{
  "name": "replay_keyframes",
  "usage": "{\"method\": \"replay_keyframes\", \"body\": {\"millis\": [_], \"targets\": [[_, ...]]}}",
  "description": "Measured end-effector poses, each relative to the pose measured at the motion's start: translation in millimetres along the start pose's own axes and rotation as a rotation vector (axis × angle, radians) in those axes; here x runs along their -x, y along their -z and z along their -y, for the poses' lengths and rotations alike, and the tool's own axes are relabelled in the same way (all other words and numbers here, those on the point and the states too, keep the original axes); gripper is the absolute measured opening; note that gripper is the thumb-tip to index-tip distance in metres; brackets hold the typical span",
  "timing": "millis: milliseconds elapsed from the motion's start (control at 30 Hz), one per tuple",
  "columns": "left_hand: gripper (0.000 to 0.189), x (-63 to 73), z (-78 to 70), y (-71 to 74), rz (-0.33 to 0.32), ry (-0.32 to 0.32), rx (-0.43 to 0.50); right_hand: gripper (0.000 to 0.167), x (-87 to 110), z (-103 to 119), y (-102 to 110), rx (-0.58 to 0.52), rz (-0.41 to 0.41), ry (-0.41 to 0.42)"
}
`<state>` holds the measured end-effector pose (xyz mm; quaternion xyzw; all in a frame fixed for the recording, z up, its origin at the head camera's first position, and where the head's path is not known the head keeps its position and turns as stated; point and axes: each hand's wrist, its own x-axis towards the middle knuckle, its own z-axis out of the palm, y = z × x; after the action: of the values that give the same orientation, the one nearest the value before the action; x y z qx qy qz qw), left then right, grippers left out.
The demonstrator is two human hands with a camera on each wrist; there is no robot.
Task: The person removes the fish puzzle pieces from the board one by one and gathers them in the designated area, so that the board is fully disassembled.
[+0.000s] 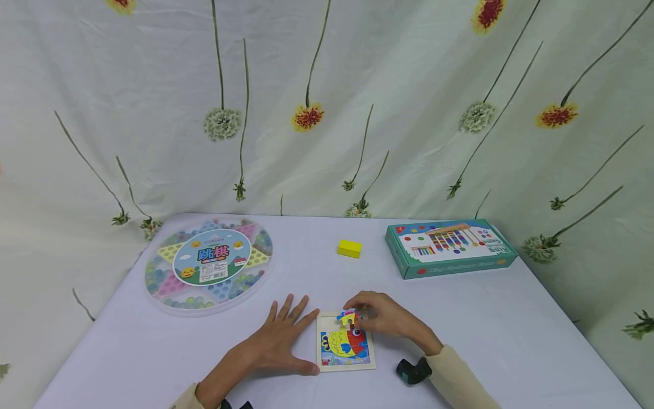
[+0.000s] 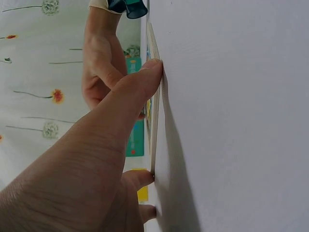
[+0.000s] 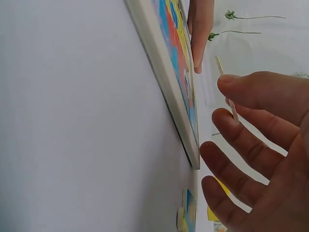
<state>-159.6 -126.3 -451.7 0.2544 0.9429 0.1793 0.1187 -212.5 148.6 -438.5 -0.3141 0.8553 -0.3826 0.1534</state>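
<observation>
— Front and centre?
— A puzzle board point(image 1: 347, 368) lies on a table point(image 1: 490, 324), a left hand point(image 1: 281, 335) at its left edge, a right hand point(image 1: 380, 311) with a piece point(image 1: 347, 317) above its far side.
— And behind?
— A block point(image 1: 349, 248) beyond the board, marble game point(image 1: 212, 258) left, game box point(image 1: 452, 250) right, backdrop point(image 1: 398, 74) rearmost.

tilted colourful piece point(image 1: 347, 319) above incomplete fish puzzle point(image 1: 339, 344)
</observation>
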Motion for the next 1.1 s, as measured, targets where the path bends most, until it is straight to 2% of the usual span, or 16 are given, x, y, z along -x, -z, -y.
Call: {"method": "replay_keyframes", "body": {"millis": [567,967,1100], "targets": [[0.107,0.8,-0.5,0.1,0.001,0.008,0.003,0.032,23.0,-21,19,0.049,-0.11,0.016],[0.107,0.2,-0.3,0.5,0.005,0.003,0.018,0.032,45.2,-35,35,0.016,-0.15,-0.067],[0.107,0.5,0.1,1.1,0.002,-0.002,0.015,0.032,53.3,-41,40,0.019,-0.161,-0.06]]}}
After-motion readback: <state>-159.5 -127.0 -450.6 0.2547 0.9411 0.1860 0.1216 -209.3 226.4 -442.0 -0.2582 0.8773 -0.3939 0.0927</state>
